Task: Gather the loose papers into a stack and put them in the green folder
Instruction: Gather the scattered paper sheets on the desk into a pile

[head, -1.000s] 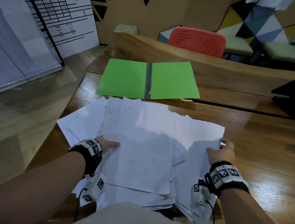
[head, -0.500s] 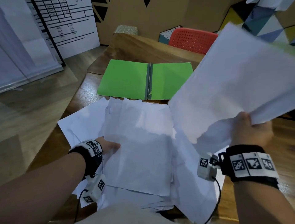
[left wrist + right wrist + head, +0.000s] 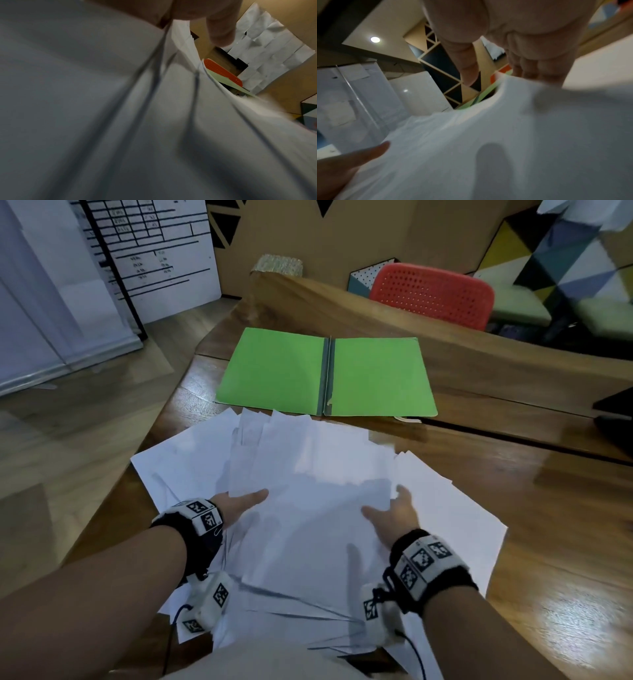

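The sheet raised a moment ago now lies on the papers [image 3: 308,542] at the table's [image 3: 513,508] near edge. Right hand [image 3: 390,517] grip apart, resting on them; left hand [image 3: 239,505] grip untellable, fingers hidden. Squaring likely follows; green folder [image 3: 274,371] lies open farther off.

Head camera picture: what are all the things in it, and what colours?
papers: many, white, loose pile on the near table
folder: one, green, lying open beyond the papers
table: one, brown wood, under both
chair: one, red, behind the table
board: one, white with black lines, far left
left hand: one, pile's left edge, thumb on top
right hand: one, top sheet's right edge
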The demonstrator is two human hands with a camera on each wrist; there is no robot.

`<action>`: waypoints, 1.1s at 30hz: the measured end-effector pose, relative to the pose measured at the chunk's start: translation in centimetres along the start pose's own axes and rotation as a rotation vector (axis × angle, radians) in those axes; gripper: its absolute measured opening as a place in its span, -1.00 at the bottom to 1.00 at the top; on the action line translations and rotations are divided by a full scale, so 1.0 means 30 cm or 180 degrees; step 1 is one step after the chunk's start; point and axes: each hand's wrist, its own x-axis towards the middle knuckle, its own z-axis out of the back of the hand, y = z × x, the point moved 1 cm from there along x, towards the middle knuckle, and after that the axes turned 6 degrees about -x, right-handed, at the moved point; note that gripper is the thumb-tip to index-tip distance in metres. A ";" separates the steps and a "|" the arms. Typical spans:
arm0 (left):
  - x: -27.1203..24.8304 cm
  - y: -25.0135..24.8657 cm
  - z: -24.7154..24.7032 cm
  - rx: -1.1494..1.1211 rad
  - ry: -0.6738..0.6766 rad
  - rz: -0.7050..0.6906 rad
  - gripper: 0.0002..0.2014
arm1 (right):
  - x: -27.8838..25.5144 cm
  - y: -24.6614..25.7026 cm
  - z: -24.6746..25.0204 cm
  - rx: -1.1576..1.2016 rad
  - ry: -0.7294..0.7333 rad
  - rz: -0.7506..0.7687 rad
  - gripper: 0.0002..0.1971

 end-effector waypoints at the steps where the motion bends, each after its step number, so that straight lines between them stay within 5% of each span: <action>1: 0.007 0.007 -0.003 0.0006 0.0009 -0.0068 0.24 | 0.005 -0.016 -0.038 -0.0186 0.0272 0.0082 -0.28; 3: -0.012 0.002 0.004 0.0069 0.0028 -0.0157 -0.12 | 0.013 -0.035 -0.071 -0.0565 0.0651 0.0252 -0.39; 5: -0.054 -0.018 0.003 0.0168 0.0000 -0.0131 -0.37 | 0.029 -0.051 -0.034 -0.0631 0.0559 0.0190 -0.44; 9: -0.052 -0.016 0.000 0.0258 -0.0046 -0.0108 -0.48 | 0.062 -0.163 0.157 -0.0883 -0.0638 -0.1034 -0.33; 11: -0.060 -0.020 -0.002 0.0215 -0.0061 -0.0129 -0.49 | 0.061 -0.231 0.226 -0.0834 -0.0863 -0.1675 -0.19; 14: -0.054 -0.023 -0.003 0.0253 -0.0026 -0.0140 -0.47 | 0.049 -0.269 0.259 -0.0276 -0.0911 -0.1925 -0.19; 17: -0.064 -0.031 0.004 0.0190 -0.0001 -0.0172 -0.50 | 0.064 -0.287 0.281 0.0076 -0.0633 -0.1639 -0.49; 22: -0.057 -0.014 0.016 -0.0112 0.0041 -0.0256 -0.56 | 0.049 -0.284 0.286 0.0844 -0.1010 -0.0827 -0.84; 27: -0.087 -0.020 -0.012 0.0092 -0.0053 -0.0264 -0.55 | 0.040 -0.228 0.284 0.0197 -0.0527 -0.0784 -0.55; 33: -0.107 -0.023 -0.013 0.0160 -0.0106 -0.0316 -0.54 | -0.076 0.030 0.481 -0.0050 -0.1601 0.0318 -0.71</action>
